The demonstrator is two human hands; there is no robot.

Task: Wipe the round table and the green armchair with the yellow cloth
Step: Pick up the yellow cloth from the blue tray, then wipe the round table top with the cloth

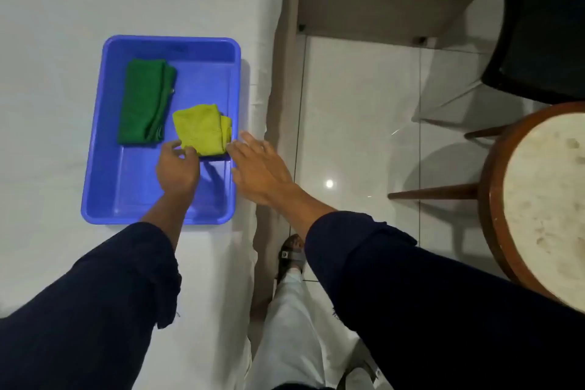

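Note:
A folded yellow cloth lies inside a blue plastic tray on a white-covered surface. My left hand is in the tray, its fingertips curled at the cloth's near-left corner. My right hand hovers over the tray's right rim with its fingers spread, touching the cloth's near-right edge. Neither hand has lifted the cloth. The round table, with a pale marble top and a dark wooden rim, stands at the right edge of view. A dark armchair is partly seen at the top right.
A folded green cloth lies in the tray to the left of the yellow one. The white bed edge runs down the middle. Glossy white floor tiles lie between the bed and the table. My sandalled foot stands below.

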